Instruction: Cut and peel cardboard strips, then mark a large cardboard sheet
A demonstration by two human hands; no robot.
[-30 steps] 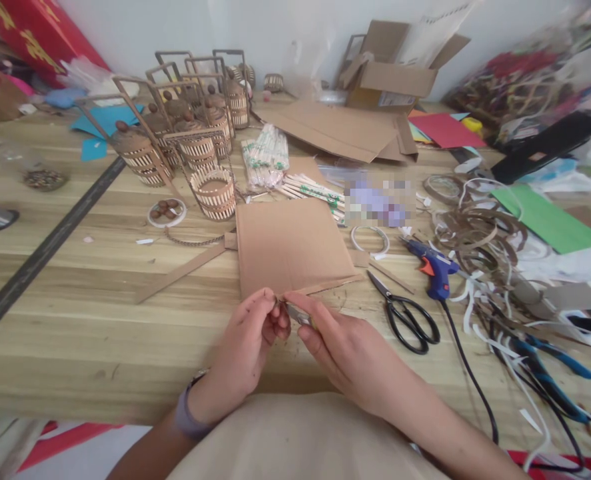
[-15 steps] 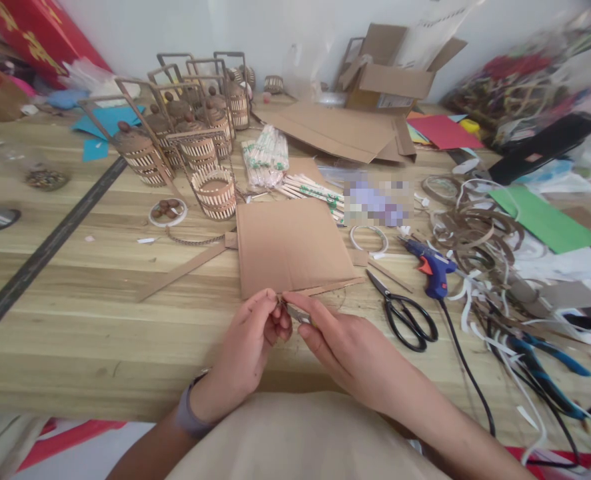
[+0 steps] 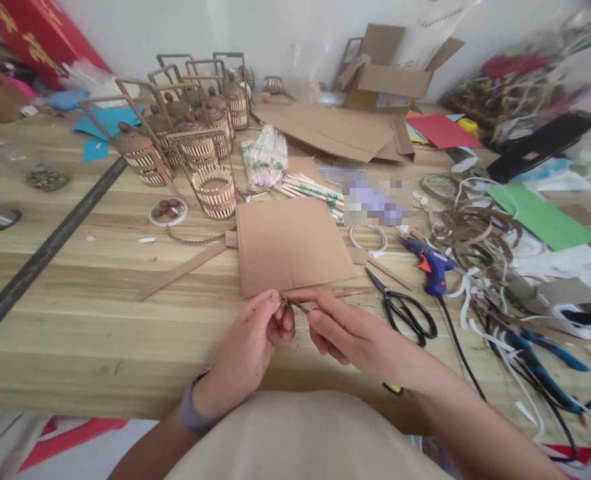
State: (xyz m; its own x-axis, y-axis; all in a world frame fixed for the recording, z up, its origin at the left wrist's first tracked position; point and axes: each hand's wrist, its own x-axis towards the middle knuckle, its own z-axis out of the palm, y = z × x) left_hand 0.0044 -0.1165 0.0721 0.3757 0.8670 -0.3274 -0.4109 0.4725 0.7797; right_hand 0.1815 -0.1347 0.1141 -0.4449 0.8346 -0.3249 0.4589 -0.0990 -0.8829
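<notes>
My left hand (image 3: 255,340) and my right hand (image 3: 350,330) meet just in front of a flat square of cardboard (image 3: 290,243) on the wooden table (image 3: 75,320). Both pinch a thin brown cardboard strip (image 3: 298,305) between thumb and fingertips. The left fingers curl round its left end; the right thumb and forefinger grip it a little further right. A purple band sits on my left wrist. My lap, in beige cloth, fills the bottom edge.
Black scissors (image 3: 405,313) and a blue glue gun (image 3: 428,263) lie right of the cardboard, beside a tangle of brown and white strips (image 3: 475,233). Small stick-and-card lanterns (image 3: 185,140) stand at the back left, chopstick packs (image 3: 268,157) and an open carton (image 3: 390,77) behind.
My right hand has slid slightly right along the strip and turned, so more of the thin strip shows between the two hands. My left hand has stayed almost still.
</notes>
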